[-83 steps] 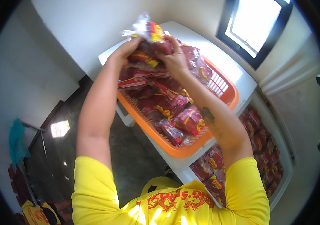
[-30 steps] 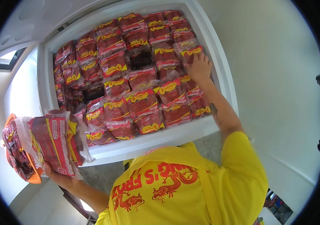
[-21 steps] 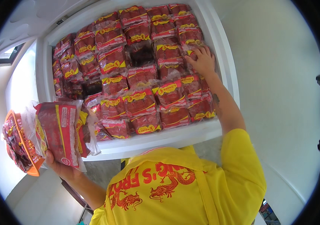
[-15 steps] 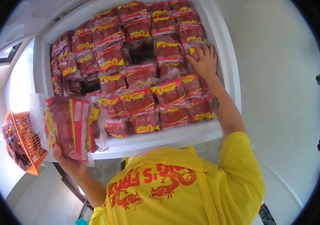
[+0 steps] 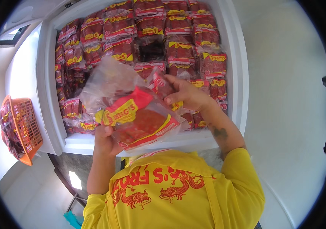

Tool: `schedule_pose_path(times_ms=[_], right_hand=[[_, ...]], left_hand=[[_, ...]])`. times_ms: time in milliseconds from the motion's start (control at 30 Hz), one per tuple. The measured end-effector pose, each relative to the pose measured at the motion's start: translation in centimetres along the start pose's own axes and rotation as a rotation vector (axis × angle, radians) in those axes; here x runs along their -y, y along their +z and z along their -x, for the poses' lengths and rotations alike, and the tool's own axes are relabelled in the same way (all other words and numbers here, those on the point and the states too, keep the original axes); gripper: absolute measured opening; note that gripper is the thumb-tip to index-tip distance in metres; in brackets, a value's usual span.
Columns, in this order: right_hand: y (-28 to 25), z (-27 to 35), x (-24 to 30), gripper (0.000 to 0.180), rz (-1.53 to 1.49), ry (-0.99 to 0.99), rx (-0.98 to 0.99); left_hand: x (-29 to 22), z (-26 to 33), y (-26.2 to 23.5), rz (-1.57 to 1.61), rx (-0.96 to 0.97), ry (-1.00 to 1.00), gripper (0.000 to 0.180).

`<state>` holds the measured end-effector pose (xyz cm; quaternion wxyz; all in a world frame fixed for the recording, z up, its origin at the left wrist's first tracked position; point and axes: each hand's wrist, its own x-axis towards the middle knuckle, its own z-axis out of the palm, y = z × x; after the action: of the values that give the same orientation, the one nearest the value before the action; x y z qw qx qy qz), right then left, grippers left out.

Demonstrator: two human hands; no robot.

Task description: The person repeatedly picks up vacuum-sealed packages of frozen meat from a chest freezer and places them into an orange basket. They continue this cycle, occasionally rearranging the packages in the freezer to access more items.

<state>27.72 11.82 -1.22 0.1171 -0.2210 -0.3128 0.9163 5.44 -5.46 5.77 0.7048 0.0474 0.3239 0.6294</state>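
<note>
Over the front part of the white freezer chest (image 5: 239, 65), my left hand (image 5: 107, 140) grips a clear plastic pack of dark red meat (image 5: 144, 124) with a red and yellow label. Its loose clear plastic stands up on the far side. My right hand (image 5: 189, 93) is closed on a second meat pack (image 5: 162, 84), right beside the first; whether the two packs touch is hard to tell. Under both hands, rows of similar packs (image 5: 180, 51) fill the chest. A dark gap (image 5: 151, 50) shows among them near the middle.
An orange plastic basket (image 5: 27, 122) with more red packs in it is at the left, outside the chest. A white wall (image 5: 285, 95) runs along the right. Part of the chest's lid (image 5: 25, 15) shows at the upper left. Something teal (image 5: 72, 220) lies at the lower left.
My left hand has brought its pack rightward, in front of me. My right hand has left the packs at the chest's right side, come inward and closed on a pack.
</note>
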Motion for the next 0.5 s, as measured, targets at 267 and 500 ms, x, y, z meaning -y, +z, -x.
schedule_pose_path(times_ms=[267, 500], right_hand=[[-9.5, -2.7, 6.0, 0.072, 0.759, -0.179, -0.577], [-10.3, -3.9, 4.3, 0.070, 1.549, 0.424, -0.693]], left_hand=[[-2.3, 0.5, -1.9, -0.093, -0.281, 0.103, 0.068], [-0.8, 1.6, -3.5, -0.051, -0.319, 0.119, 0.067]])
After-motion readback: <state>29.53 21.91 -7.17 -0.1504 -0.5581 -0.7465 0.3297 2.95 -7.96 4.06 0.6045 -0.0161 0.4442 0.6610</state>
